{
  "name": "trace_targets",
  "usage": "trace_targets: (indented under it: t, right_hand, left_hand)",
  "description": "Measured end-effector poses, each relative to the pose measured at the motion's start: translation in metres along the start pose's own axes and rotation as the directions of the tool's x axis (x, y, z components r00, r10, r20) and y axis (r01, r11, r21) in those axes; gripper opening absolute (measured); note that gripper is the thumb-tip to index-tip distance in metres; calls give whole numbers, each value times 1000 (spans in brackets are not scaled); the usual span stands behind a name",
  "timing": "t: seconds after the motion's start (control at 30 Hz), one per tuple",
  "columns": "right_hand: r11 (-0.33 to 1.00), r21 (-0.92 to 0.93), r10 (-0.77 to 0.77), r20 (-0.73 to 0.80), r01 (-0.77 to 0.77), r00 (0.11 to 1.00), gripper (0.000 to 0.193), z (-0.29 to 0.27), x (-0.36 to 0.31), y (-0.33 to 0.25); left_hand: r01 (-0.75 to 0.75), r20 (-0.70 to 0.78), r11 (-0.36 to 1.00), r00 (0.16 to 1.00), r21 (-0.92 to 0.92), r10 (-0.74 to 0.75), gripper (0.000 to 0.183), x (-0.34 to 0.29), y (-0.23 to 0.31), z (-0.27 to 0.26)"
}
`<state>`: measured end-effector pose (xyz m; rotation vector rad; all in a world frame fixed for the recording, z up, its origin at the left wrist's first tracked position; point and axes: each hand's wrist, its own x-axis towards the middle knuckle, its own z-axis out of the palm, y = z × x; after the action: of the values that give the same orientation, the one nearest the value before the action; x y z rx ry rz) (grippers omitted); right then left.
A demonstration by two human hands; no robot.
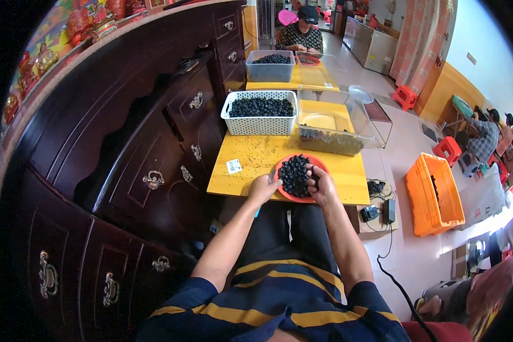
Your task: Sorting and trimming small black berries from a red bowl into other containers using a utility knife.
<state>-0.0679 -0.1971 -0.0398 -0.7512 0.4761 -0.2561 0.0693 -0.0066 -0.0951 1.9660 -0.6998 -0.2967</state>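
A red-orange bowl [323,165] full of small dark, round, berry-like pieces [294,175] sits at the near edge of the yellow table, in front of my lap. At its left rim is my left hand [263,188], thumb and fingers closed; a thin greyish edge shows beside them, too small to name. My right hand [322,185] reaches over the right rim with its fingers curled at the dark pieces. What it pinches is hidden. Behind the bowl stand a white perforated basket [259,126] heaped with the same pieces and a clear plastic bin [332,142] with some inside.
Dark crumbs and a white printed card [233,166] lie on the yellow table [222,181]. Dark wooden drawers [154,154] wall off my left. Across the table sits another person [302,35] near a filled bluish bin [269,73]. An orange crate [433,196] and a black cable [394,279] are at right.
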Motion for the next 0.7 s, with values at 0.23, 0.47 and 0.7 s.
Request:
trace_targets:
  t: [0.23,0.47,0.7]
  right_hand:
    - [216,-876,-618,218,430,755,28,-9,11,3]
    - [-297,-931,-500,339,210,797,29,14,-13,-13]
    - [-52,-915,-614,344,399,711,31,-10,-5,-14]
  left_hand:
    - [-2,-13,1000,1000,-24,2,42,3,2,7]
    - [23,-44,1000,999,12,-23,44,3,-13,7]
    - [5,-64,1000,998,6,-4,44,6,-10,13]
